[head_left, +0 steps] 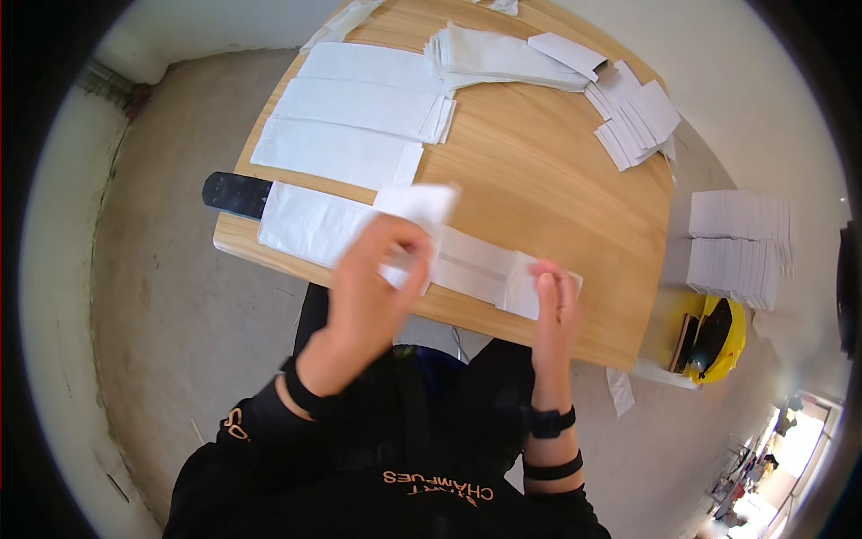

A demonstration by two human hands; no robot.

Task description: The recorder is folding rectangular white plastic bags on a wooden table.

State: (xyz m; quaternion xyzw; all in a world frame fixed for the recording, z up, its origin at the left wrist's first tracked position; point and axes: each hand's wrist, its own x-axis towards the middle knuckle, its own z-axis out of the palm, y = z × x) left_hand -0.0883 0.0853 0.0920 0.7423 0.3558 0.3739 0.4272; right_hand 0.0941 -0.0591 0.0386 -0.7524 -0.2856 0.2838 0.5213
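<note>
A long white paper strip [471, 260] lies along the near table edge, with a greyish band down its middle. My left hand [373, 278] is closed, thumb and forefinger curled around part of a white paper sheet [417, 205]; both are smeared by motion. Under that sheet, a glossy white sleeve [310, 223] reaches left to a dark flat object [235, 194] at the table's edge. At the strip's right end, my right hand [557, 310] pinches a folded white paper piece [521, 286] between thumb and fingertips.
Flat white sleeves [355, 108] overlap in rows at the far left of the wooden table [530, 180]. Behind them is a sleeve stack [503, 56]; folded white cards [639, 117] lie far right. Beyond the right edge are card stacks [736, 242] and a yellow bag [727, 341].
</note>
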